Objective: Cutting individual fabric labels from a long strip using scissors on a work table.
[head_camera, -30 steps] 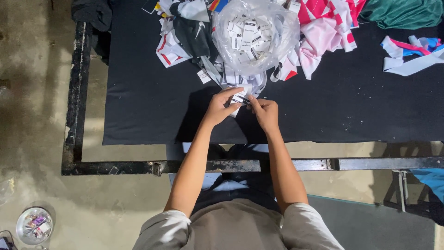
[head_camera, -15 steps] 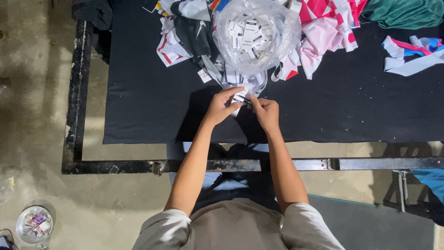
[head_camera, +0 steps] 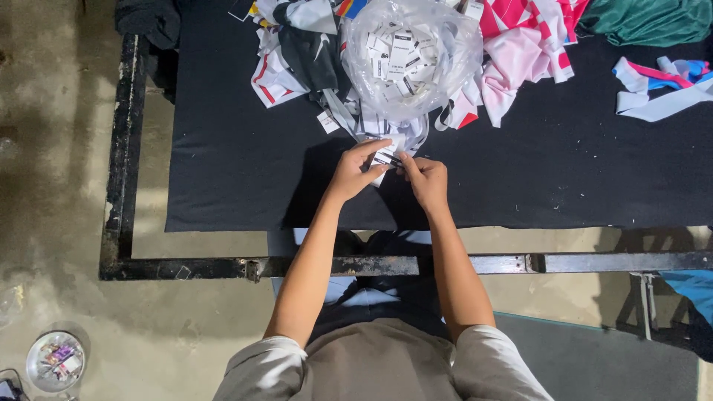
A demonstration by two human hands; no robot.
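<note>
Almost nothing has shifted over the last second: the left hand (head_camera: 349,172) and right hand (head_camera: 425,178) stay pinched together on a small white tag (head_camera: 385,157) with dark marks, held just above the black surface (head_camera: 223,163). Just behind, a clear bag (head_camera: 407,56) holds many similar white tags. Pink cloth (head_camera: 520,59) and a green garment (head_camera: 646,18) lie to the right.

clear bag (head_camera: 445,67): crumpled plastic, at the table's far edge, middle, full of small white labels with dark marks
held label (head_camera: 385,157): small, white and black, pinched by left hand (head_camera: 355,171) and right hand (head_camera: 425,178), just before the bag
loose label (head_camera: 327,121): white square, left of the bag
</note>
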